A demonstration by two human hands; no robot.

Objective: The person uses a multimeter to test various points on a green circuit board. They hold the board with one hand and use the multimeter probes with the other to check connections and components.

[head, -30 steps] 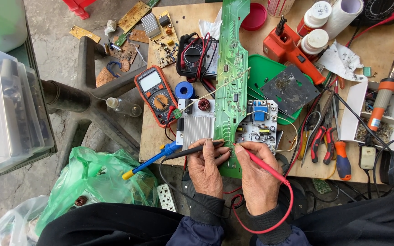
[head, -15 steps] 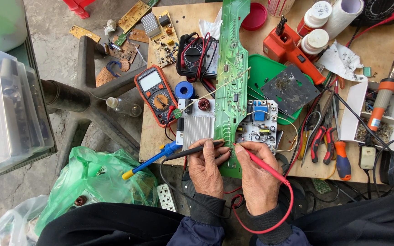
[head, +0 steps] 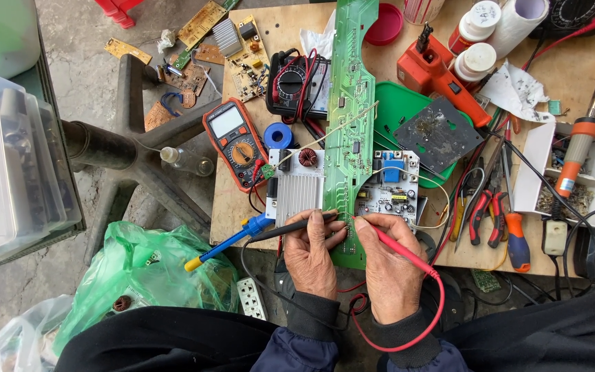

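— What have you got in each hand?

— My left hand point(head: 309, 256) is pinched shut around a slim black test probe point(head: 290, 227), its tip pointing to three o'clock. My right hand point(head: 388, 267) is closed on a red test probe point(head: 399, 251) with a red lead, its tip pointing to ten o'clock.

— Where do the tips land?

— Both touch the lower end of the long green circuit board point(head: 351, 103), close together, just apart. That board runs from twelve to six o'clock across the wooden tabletop point(head: 242, 213).

— And around it?

— An orange-cased multimeter point(head: 233, 141) lies at ten o'clock from my hands. A white board with a ribbed metal heat sink point(head: 297, 186) sits under the green one. Red-handled pliers point(head: 480, 213) lie at three o'clock.
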